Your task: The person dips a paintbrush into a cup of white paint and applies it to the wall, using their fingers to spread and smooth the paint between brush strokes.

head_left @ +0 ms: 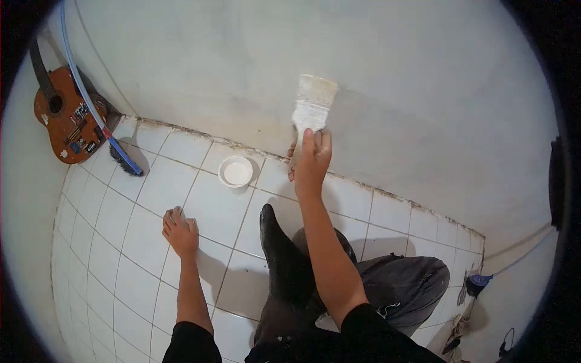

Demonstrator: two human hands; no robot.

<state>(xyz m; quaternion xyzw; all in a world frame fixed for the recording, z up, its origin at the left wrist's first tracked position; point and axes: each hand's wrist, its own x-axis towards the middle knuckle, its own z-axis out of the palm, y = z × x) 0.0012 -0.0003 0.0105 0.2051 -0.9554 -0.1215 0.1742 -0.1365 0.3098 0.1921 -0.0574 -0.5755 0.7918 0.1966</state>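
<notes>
Your right hand (313,160) grips the brush (311,114), fingers (327,140) wrapped round its handle, bristles upward before the far wall (436,109); your left hand (181,235) (empty, fingers half-curled) is left of the white bowl (235,172).

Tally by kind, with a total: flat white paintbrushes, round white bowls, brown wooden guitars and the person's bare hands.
Flat white paintbrush: 1
Round white bowl: 1
Brown wooden guitar: 1
Bare left hand and bare right hand: 2
Total: 5
</notes>
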